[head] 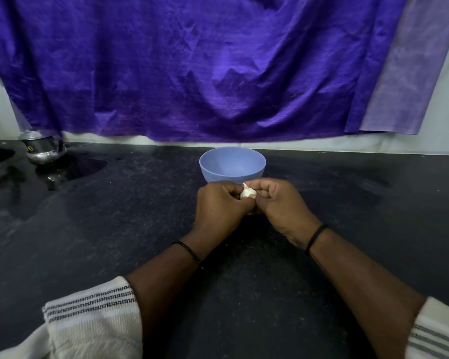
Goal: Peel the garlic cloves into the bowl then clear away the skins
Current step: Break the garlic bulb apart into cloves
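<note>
dark stone counter under a hanging purple cloth, both hands on a garlic clove.

from the left: a steel pot stands by the wall beside a wet patch; the left hand and right hand meet just in front of the blue bowl, fingers of each curled and pinching the white garlic clove between them above the counter.

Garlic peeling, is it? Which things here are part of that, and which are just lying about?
Part of the job:
garlic, held between both hands
left hand
right hand
blue bowl, just behind the hands

Just lying about:
steel pot, far left
purple cloth hanging behind
black counter
</note>
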The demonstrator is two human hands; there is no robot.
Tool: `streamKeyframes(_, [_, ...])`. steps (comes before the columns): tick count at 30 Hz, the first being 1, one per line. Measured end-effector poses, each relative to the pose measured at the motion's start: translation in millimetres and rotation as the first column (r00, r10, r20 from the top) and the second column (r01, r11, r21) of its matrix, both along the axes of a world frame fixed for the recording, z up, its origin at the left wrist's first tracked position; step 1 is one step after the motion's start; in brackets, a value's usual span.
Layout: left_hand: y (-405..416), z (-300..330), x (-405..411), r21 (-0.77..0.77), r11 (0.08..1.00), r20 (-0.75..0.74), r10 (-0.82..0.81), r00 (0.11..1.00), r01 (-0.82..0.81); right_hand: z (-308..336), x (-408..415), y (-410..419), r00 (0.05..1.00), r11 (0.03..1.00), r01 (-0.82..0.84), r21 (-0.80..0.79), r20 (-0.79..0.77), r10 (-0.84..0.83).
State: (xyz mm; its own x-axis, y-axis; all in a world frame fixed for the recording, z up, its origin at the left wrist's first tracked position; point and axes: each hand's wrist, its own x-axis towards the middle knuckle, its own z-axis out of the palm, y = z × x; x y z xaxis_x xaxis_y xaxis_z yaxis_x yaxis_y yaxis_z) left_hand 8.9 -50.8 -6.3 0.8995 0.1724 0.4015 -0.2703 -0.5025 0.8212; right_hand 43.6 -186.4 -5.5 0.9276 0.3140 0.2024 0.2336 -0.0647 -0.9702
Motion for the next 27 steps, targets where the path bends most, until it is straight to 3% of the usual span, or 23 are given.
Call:
streamKeyframes(5, [6, 3, 3, -0.068, 0.994, -0.089, -0.093, 0.992, 0.087, -1, 3, -6, 1.000, 0.999, 0.013, -0.034, 0.017, -0.012])
streamKeyframes(12, [9, 4, 3, -0.132, 0.991, -0.097, -0.034, 0.995, 0.021, -5, 7, -6, 0.991, 0.984, 0.046, -0.170, 0.129, -0.024])
streamKeyframes(20, [7, 6, 1, -0.032, 0.999, 0.000, -0.034, 0.999, 0.034, 7, -2, -13, 0.959, 0.916, 0.140, -0.377, 0.283, -0.029])
streamKeyframes(27, [3, 8, 0, -0.002, 0.995, 0.028, 0.097, 0.995, -0.097, 7, -6, -5, 0.946, 0.914, 0.150, -0.376, 0.324, -0.022])
